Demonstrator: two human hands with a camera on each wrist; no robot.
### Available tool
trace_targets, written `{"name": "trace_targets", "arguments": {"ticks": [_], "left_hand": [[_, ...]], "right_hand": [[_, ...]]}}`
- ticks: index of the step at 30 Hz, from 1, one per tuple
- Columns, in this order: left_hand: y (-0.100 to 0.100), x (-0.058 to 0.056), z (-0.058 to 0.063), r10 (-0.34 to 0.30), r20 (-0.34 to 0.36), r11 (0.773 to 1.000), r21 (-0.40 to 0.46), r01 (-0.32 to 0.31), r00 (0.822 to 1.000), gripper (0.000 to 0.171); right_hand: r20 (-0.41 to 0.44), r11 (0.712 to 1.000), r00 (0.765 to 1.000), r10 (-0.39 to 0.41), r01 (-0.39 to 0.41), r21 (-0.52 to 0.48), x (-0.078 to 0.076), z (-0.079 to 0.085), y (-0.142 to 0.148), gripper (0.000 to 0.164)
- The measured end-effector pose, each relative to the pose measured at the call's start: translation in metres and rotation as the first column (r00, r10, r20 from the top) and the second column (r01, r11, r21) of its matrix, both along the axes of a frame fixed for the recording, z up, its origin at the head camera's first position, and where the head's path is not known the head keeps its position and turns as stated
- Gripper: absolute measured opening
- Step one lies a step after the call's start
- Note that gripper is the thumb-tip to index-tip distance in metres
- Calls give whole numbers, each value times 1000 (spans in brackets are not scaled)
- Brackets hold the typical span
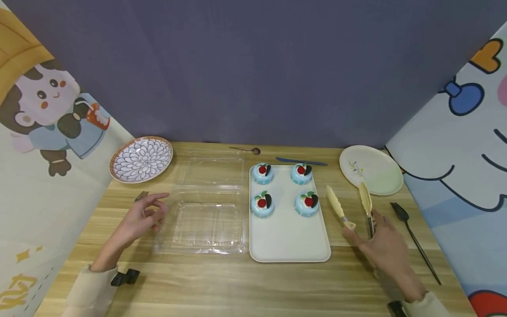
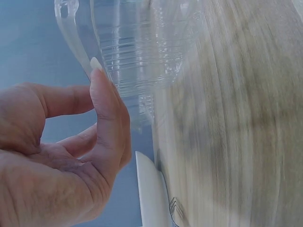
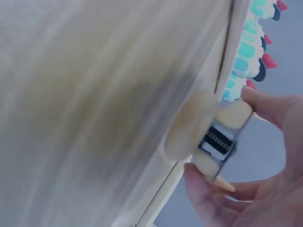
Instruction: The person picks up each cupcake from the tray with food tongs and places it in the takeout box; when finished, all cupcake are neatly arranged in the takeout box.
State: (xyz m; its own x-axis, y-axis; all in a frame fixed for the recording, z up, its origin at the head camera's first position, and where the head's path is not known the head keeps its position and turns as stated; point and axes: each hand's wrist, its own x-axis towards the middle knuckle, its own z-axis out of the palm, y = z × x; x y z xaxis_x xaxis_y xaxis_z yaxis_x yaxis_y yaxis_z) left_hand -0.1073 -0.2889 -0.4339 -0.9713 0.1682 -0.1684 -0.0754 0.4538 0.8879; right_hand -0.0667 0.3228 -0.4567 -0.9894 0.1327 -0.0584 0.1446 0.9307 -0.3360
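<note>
My right hand [image 1: 386, 248] holds a pair of tongs [image 1: 336, 203] with cream tips and metal arms. Thumb and fingers are on its two sides in the right wrist view, with the dark spring [image 3: 218, 140] between them; its tips are spread apart. By the left edge of a clear plastic clamshell box [image 1: 207, 224], lid folded back, is my left hand [image 1: 144, 218], fingers bent. One fingertip overlaps the box edge in the left wrist view; contact is unclear. Several blue cupcakes [image 1: 262, 207] with red and dark toppings sit on a white tray [image 1: 291, 246] between the hands.
A flower-patterned plate [image 1: 141, 159] stands back left and a pale oval plate [image 1: 372, 169] back right. A black fork [image 1: 416, 240] lies far right, another fork [image 1: 141, 195] beside the left hand. Behind the tray are a spoon [image 1: 246, 150] and a blue knife [image 1: 302, 161].
</note>
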Motion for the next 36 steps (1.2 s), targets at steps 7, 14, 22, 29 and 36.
{"name": "trace_targets", "arguments": {"ticks": [7,14,22,29,36], "left_hand": [[-1,-1,-2,7,0,1000,8,-7,1000,51],[-1,0,-2,11,-3,1000,10,-11,1000,51],[-1,2,-2,21,6,1000,7,-21,1000,52],[-1,2,-2,24,6,1000,3,-24,1000,51],[-1,3,-2,25,4,1000,-1,-25,1000,52]], "right_hand": [[-306,997,951,50,-65,-40,-4,14,-4,98],[-412,977,886,213,-197,80,-6,25,-13,86],[-300,961,913,276,-263,86,-1,31,-21,78],[-201,958,937,287,-276,77,0,30,-22,78],[-191,952,933,306,-295,87,0,26,-23,69]]}}
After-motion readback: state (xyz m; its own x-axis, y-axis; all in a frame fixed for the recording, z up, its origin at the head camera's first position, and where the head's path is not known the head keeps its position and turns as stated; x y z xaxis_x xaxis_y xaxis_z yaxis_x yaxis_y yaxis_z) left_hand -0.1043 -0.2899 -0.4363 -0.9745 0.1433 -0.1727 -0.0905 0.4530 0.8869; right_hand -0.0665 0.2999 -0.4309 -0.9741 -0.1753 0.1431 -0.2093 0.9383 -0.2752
